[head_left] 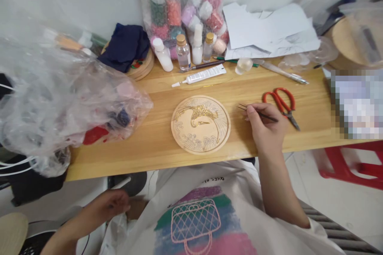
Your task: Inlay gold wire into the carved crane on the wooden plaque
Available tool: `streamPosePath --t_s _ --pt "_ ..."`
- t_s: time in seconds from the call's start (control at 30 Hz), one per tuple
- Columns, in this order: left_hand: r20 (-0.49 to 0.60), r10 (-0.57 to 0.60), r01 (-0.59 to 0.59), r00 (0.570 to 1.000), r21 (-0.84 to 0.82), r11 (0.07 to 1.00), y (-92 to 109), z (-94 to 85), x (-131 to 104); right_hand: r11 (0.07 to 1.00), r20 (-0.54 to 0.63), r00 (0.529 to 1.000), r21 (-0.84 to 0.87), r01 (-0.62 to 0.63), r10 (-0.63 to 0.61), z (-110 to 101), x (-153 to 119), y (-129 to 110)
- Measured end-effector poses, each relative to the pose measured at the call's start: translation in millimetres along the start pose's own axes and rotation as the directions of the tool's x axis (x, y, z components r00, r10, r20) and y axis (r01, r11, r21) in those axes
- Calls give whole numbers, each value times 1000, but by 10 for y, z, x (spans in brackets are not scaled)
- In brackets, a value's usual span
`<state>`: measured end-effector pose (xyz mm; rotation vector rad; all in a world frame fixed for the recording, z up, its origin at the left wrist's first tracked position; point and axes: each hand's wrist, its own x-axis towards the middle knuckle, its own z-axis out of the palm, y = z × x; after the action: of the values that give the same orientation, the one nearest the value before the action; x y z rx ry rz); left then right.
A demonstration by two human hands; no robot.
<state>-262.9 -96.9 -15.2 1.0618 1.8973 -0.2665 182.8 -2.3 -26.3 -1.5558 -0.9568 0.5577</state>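
My right hand (266, 125) rests on the table's right part, its fingers closed round dark tweezers (270, 117). The two thin tips point left, apart from each other, toward a round wooden disc (197, 143). That disc lies flat and bears a line drawing of a crane over waves, with gold wire along the bird's neck, body and part of the outline. Just beyond my right hand are red-handled pliers (283, 103). My left hand (115, 203) hangs below the table's front edge at the left, fingers curled; what is in them, if anything, is hidden.
Clear plastic bags (74, 99) cover the table's left side. Behind the disc lie a white glue tube (206, 75), a craft knife (283, 71) and small bottles (183, 53). A bag of coloured jars (185, 12), dark cloth (127, 46) and papers (269, 28) stand along the wall.
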Motion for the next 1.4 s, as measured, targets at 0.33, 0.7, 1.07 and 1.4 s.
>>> streamPosePath --t_s 0.33,0.7,1.07,1.4 --pt "-395 392 -527 831 -784 327 1675 276 -546 1000 -18 1000 22 0 0 12 17 20" --pt "-18 871 -191 491 -978 87 2211 545 -642 999 40 999 36 9 -10 6 -6 -7" --pt "-20 917 -13 398 -1000 -16 2137 637 -714 1000 74 997 25 4 -6 5 -8 -18" --pt "-183 644 -290 743 -955 63 1463 477 -270 1000 62 998 5 1 -1 -7 -18 -37"
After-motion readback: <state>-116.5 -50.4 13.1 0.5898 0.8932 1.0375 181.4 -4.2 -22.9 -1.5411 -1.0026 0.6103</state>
